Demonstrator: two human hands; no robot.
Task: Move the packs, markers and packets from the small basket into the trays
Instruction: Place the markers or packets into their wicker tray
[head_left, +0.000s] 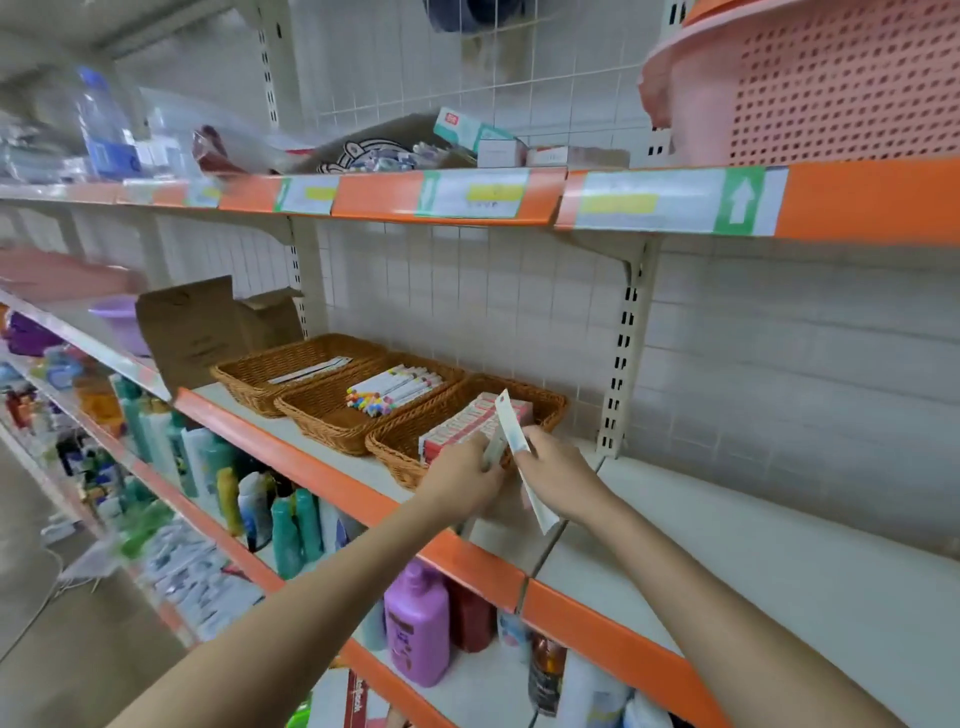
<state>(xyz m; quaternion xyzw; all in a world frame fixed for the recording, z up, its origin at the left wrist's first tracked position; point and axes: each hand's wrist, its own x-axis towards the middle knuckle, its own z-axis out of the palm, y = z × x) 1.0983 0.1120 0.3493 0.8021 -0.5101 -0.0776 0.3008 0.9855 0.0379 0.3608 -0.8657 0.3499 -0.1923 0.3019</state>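
Three wicker trays stand side by side on the middle shelf. The left tray (244, 371) holds flat white packets (311, 370). In the middle tray (317, 410) lie white markers (395, 388) with coloured caps. The right tray (400, 447) is filled with red and white packs (467, 421). My right hand (558, 475) pinches a long flat white packet (511, 436) upright at the right tray's near edge. My left hand (465, 475) grips another packet (493, 449) just left of it. The small basket is out of sight.
A folded cardboard box (197, 327) leans behind the left tray. The shelf (779, 561) to the right of the trays is bare. Bottles (415, 618) fill the shelf below. A pink perforated basket (831, 83) and small boxes (472, 132) sit on the upper shelf.
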